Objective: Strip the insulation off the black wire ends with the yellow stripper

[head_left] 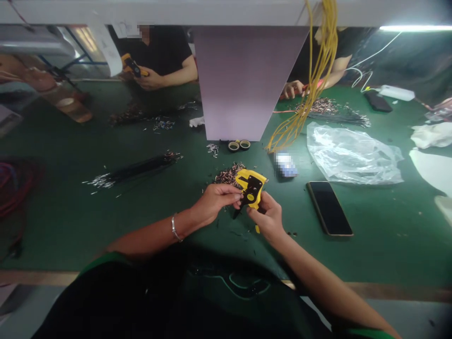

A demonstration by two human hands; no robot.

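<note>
So your right hand (269, 219) is wrapped around the lower part of that yellow-and-black hand tool (251, 190), which sits near the middle of the green tabletop (384, 254), head pointing to the far side. Your left hand (215, 202) comes in from the left with thumb and fingers drawn narrow right by the tool's side; honestly can't tell if there's something thin pinched in there or they're just touching it. I'd guess the tool is stiff and not too heavy, easy enough for one hand, maybe a bit slick on the smooth yellow parts. Handles are the place to hold it imo, low down, with your left fingertips kept off the working end. Doesn't look fragile. Just past its head there's a pile of copper-coloured bits (226, 175), probably super light and easy to scatter if you bump it. The dark wire bundle (136, 172) over on the left looks thin and bendy, so I'd pick it up mid-length. Phone (330, 208) is well apart on your right.
</note>
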